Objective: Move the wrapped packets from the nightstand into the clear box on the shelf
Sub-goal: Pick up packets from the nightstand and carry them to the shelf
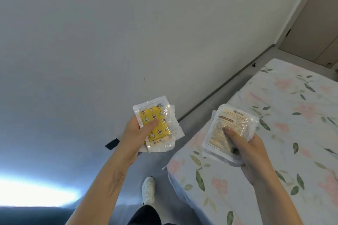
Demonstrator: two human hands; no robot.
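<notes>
Head view: left hand (136, 133) grips yellow packets (155, 126) mid-frame, thumb clamped on top; right hand (250, 150) holds pale packets (228, 128) above the bed (274, 115), lower right. Likely carrying; shelf box unseen.

Soft, even daylight fills the frame, bright overall. A blown-out white glare (34, 192) sits at the lower left, bleeding bluish onto the wall (109, 33) above it. Shadows are faint. Wide-angle distortion bends the baseboard (225, 88) and stretches the edges. Detail is soft throughout; the clear wrappers (165, 115) at centre catch small glints.
</notes>
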